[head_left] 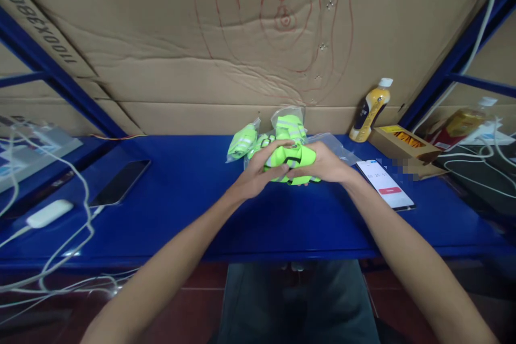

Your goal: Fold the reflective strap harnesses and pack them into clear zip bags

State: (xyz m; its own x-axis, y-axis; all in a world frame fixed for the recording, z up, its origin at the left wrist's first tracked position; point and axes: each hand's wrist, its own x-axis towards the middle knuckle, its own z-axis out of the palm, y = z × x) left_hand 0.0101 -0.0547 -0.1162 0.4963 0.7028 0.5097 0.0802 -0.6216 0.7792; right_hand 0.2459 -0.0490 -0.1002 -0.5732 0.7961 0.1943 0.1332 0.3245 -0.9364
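Note:
Both my hands grip a folded neon-green reflective vest (296,157) with dark trim, above the blue table. My left hand (258,172) wraps its left side, thumb across the front. From the right, my right hand (325,162) closes round the other end, its fingers partly hidden behind the fabric. Just beyond lie similar neon-green bundles with silvery stripes: one in a clear bag (243,141) on the left, another bagged one (290,126) behind. A flat clear plastic bag (332,145) rests behind my right hand.
On the blue table (181,226), a dark phone (121,183), white device (50,213) and cables lie left. Right are a lit phone (385,185), yellow drink bottle (371,110) and open cardboard box (403,145). A cardboard wall (161,37) stands behind, between blue posts.

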